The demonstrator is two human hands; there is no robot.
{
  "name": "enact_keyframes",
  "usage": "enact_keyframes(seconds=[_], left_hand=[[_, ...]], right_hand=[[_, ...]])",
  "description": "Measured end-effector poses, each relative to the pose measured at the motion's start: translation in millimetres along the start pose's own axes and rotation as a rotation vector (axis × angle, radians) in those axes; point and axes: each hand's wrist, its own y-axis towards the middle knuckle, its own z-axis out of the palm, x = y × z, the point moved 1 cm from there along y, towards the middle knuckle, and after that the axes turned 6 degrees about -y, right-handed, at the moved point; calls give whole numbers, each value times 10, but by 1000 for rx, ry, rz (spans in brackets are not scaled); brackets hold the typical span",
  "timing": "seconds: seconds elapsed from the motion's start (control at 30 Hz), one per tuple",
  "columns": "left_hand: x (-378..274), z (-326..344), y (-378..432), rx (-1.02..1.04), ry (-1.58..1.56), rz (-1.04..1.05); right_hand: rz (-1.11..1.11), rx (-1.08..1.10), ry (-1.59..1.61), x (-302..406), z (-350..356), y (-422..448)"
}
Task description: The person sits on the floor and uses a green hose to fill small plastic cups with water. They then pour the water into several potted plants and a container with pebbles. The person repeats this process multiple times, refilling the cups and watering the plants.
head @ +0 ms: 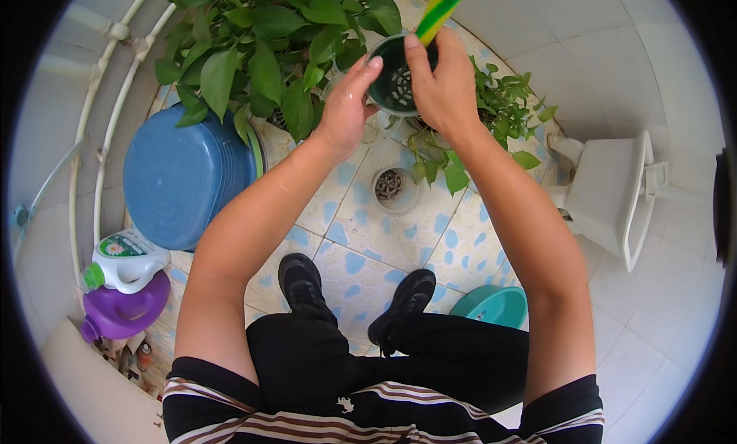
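My left hand (351,107) grips the left rim of a dark green slotted plastic pot (388,69), which looks set inside a clear container. My right hand (446,81) is at the pot's right rim, its fingers closed around the end of a green and yellow strip-like object (442,9) that runs up out of view. Whether that hand also holds the rim, I cannot tell. On the floor below, a clear round container (409,196) stands with dark pebble-like pieces (388,185) at its bottom. Large leafy plants (266,72) are beside my left hand, and a smaller trailing plant (506,107) is beyond my right wrist.
An upturned blue basin (178,173), a white detergent bottle (129,259) and a purple jug (126,306) line the left, near wall pipes (98,110). A teal basin (492,306) lies by my right leg. At the right is a white plastic fixture (604,185) by the tiled wall.
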Motion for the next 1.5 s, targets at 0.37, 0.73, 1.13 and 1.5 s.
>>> enact_keyframes(seconds=[0.37, 0.73, 1.13, 1.5], left_hand=[[348, -322, -134, -39, 550, 448], [-230, -33, -5, 65, 1054, 588], [-598, 428, 456, 332, 1233, 675], [-799, 430, 486, 350, 1151, 765]], right_hand=[[277, 196, 94, 288, -14, -23], [-6, 185, -89, 201, -277, 71], [145, 87, 84, 30, -499, 154], [645, 447, -106, -777, 482, -990]])
